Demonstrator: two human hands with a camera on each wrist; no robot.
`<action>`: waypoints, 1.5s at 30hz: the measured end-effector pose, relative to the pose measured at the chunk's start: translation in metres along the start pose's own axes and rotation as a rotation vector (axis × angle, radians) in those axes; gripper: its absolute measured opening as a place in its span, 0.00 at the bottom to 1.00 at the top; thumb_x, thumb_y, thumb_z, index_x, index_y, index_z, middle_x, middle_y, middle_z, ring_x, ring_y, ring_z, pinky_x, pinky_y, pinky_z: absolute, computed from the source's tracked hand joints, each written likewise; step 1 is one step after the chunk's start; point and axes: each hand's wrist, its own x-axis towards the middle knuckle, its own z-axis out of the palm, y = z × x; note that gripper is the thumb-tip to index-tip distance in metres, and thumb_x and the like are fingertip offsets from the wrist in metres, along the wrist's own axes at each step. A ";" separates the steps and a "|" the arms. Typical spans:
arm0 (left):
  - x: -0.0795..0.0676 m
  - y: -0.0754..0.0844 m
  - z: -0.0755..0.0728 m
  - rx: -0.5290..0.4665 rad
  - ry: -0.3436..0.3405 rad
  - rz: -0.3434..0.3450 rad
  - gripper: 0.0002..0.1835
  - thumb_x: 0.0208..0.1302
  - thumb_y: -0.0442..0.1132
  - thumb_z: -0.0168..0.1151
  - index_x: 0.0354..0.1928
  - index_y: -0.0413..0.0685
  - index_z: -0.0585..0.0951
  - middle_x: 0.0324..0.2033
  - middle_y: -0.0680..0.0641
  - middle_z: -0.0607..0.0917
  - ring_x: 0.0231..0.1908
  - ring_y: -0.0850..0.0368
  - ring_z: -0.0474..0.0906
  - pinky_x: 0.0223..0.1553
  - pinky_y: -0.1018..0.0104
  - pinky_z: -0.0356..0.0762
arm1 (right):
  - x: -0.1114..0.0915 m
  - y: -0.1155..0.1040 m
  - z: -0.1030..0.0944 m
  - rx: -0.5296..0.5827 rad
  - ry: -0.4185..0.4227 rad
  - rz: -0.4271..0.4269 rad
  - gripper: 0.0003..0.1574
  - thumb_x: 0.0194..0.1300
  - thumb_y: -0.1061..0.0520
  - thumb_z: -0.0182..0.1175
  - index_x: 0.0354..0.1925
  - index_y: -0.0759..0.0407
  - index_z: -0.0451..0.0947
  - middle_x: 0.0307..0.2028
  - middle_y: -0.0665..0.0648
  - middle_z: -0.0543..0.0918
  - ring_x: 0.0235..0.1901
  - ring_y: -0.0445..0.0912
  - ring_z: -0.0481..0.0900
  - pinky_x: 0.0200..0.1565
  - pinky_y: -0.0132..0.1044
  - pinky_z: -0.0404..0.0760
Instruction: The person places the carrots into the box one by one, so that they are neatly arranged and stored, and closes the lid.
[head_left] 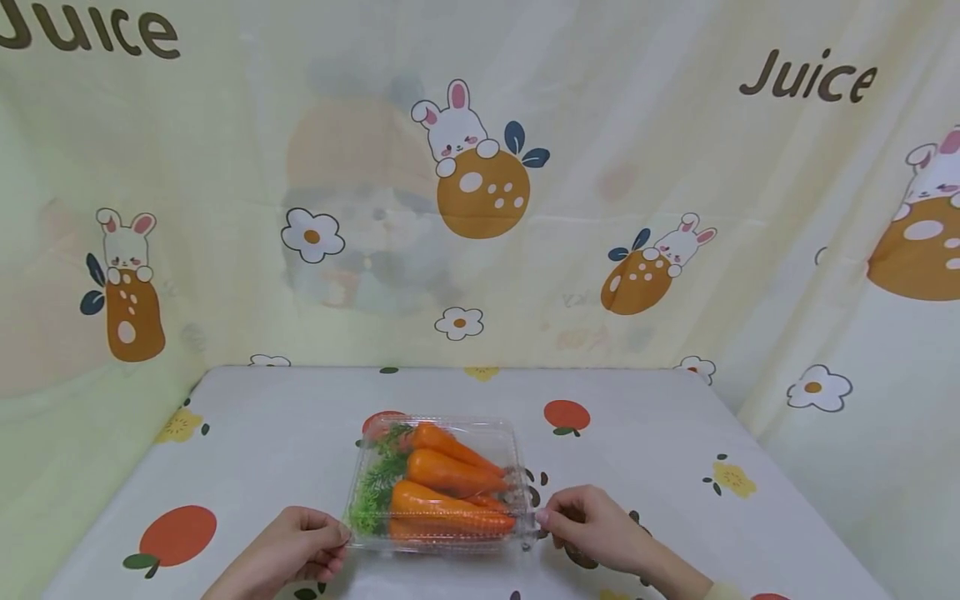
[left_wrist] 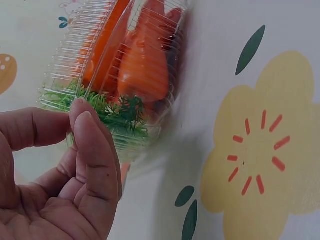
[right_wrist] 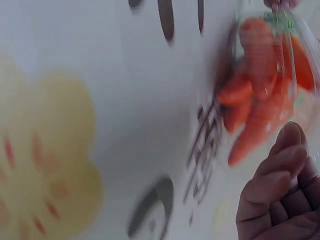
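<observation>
A clear plastic clamshell box (head_left: 483, 430) with its lid down is at the front middle of the table. Several orange carrots (head_left: 455, 473) lie inside, their leafy green tops (head_left: 372, 492) towards the left and their tips towards the right. My left hand (head_left: 294, 548) pinches the near left corner of the box between thumb and forefinger, as the left wrist view also shows. At the near right corner, my right hand (head_left: 596, 527) pinches the box edge with thumb and fingertips. Motion blurs the right wrist view. Whether the box touches the table cannot be made out.
A white cloth printed with fruit and flowers covers the table (head_left: 645, 442). Hanging curtains (head_left: 570, 275) with rabbit prints enclose the back and both sides.
</observation>
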 end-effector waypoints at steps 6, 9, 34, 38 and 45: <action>-0.001 0.000 -0.001 0.002 -0.002 -0.003 0.14 0.76 0.37 0.53 0.43 0.33 0.85 0.26 0.53 0.85 0.26 0.65 0.79 0.33 0.72 0.82 | 0.025 0.074 0.009 0.058 -0.099 0.026 0.25 0.76 0.39 0.55 0.36 0.55 0.86 0.22 0.46 0.81 0.20 0.37 0.72 0.21 0.30 0.71; -0.002 0.000 0.000 0.005 -0.001 -0.002 0.14 0.76 0.36 0.53 0.43 0.33 0.85 0.27 0.53 0.85 0.26 0.65 0.79 0.33 0.72 0.82 | 0.036 0.108 0.012 0.109 -0.150 0.032 0.26 0.78 0.38 0.51 0.38 0.52 0.87 0.23 0.47 0.84 0.20 0.37 0.73 0.21 0.29 0.72; -0.002 -0.004 0.004 -0.032 -0.007 -0.005 0.14 0.74 0.37 0.54 0.40 0.34 0.85 0.26 0.54 0.85 0.25 0.65 0.78 0.31 0.73 0.80 | 0.011 0.015 0.021 0.406 -0.243 0.108 0.30 0.79 0.54 0.52 0.47 0.88 0.70 0.24 0.45 0.81 0.21 0.36 0.70 0.26 0.25 0.71; -0.002 -0.004 0.005 -0.036 -0.007 -0.010 0.15 0.75 0.37 0.53 0.40 0.35 0.85 0.25 0.54 0.84 0.25 0.66 0.78 0.31 0.74 0.80 | 0.011 0.015 0.020 0.423 -0.256 0.097 0.31 0.78 0.54 0.54 0.47 0.88 0.69 0.24 0.45 0.81 0.21 0.35 0.70 0.26 0.24 0.72; -0.002 -0.005 0.006 -0.040 -0.014 -0.008 0.15 0.76 0.37 0.53 0.41 0.34 0.86 0.25 0.55 0.85 0.25 0.66 0.78 0.31 0.74 0.80 | 0.011 0.013 0.020 0.462 -0.270 0.095 0.20 0.77 0.54 0.55 0.38 0.71 0.81 0.24 0.44 0.82 0.21 0.34 0.70 0.26 0.24 0.72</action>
